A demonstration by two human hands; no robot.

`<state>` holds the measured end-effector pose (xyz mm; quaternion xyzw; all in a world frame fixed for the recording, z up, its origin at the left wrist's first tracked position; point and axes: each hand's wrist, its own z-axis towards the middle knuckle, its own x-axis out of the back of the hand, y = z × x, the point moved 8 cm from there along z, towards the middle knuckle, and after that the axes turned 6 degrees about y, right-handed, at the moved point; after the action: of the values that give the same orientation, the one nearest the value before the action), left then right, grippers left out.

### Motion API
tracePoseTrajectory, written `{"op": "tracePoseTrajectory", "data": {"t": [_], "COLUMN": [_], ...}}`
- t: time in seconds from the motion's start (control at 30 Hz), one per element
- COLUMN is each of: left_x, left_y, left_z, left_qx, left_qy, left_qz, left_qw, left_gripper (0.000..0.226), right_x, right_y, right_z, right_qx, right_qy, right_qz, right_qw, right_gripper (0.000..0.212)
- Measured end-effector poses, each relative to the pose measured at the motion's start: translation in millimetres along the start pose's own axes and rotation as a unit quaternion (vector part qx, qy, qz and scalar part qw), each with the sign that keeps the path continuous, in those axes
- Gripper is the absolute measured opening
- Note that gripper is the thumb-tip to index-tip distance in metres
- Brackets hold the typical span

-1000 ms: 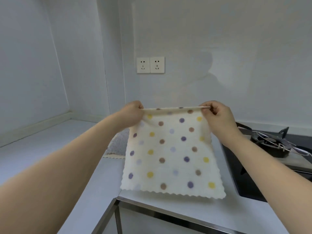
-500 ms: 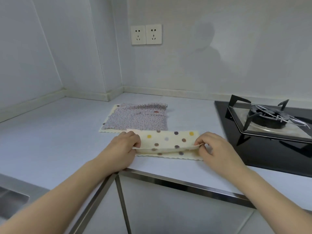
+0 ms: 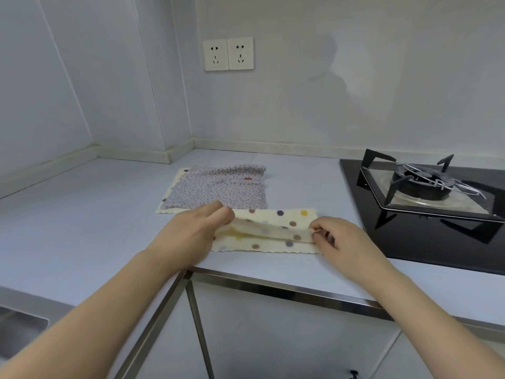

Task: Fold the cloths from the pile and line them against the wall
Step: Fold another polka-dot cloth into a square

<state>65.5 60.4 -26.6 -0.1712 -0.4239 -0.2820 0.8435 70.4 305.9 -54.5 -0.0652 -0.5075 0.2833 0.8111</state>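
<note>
A cream cloth with coloured polka dots [image 3: 273, 228] lies folded in half on the pale counter near its front edge. My left hand [image 3: 191, 231] pinches the upper layer at the cloth's left end. My right hand [image 3: 341, 242] pinches the same layer at the right end, and the layer is lifted slightly between them. Behind it lies the pile [image 3: 218, 190]: a grey finely dotted cloth spread flat over a cream cloth, a little short of the back wall [image 3: 300, 105].
A black gas hob [image 3: 423, 203] with a metal burner grate sits on the right, close to the cloth. A steel sink edge [image 3: 21, 321] shows at the lower left. The counter [image 3: 82, 214] forms an L along two walls, with a double socket [image 3: 228, 53] above.
The cloth, held up spread in the air a second ago, was laid on the counter and folded in half. Both hands now grip the top layer slightly nearer its front fold.
</note>
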Motion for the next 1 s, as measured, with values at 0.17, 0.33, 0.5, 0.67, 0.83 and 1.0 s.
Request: {"op": "tracePoseTrajectory", "data": {"t": [0.17,0.33,0.5,0.67,0.83,1.0], "left_x": [-6.5,-27.0,-18.9,-14.2,-0.4,24.7], "left_y": [0.3,-19.0,-17.5,-25.8,-26.9,-23.0], "left_z": [3.5,-6.3,-0.9,3.4,7.3,21.3], "left_qx": [-0.023,0.073,0.094,0.219,0.248,0.132], "left_qy": [-0.039,-0.18,-0.172,-0.117,-0.061,-0.004], "left_qz": [-0.038,-0.131,-0.084,-0.21,-0.281,-0.193], "left_qw": [0.998,0.972,0.977,0.946,0.925,0.972], "left_gripper": [0.017,0.023,0.007,0.013,0.021,0.024], "right_x": [1.0,-6.9,-12.9,-14.0,2.9,28.6], "right_y": [-4.7,-3.8,-0.6,4.2,7.8,15.9], "right_z": [-1.5,0.3,-1.7,-1.1,4.5,6.3], "right_qx": [0.02,0.03,0.013,-0.025,-0.059,-0.121], "right_qy": [-0.014,-0.039,-0.083,-0.098,0.007,0.084], "right_qz": [0.002,-0.013,-0.011,0.001,0.105,0.214], "right_qw": [1.0,0.999,0.996,0.995,0.993,0.966], "right_gripper": [0.022,0.029,0.025,0.036,0.008,0.015]}}
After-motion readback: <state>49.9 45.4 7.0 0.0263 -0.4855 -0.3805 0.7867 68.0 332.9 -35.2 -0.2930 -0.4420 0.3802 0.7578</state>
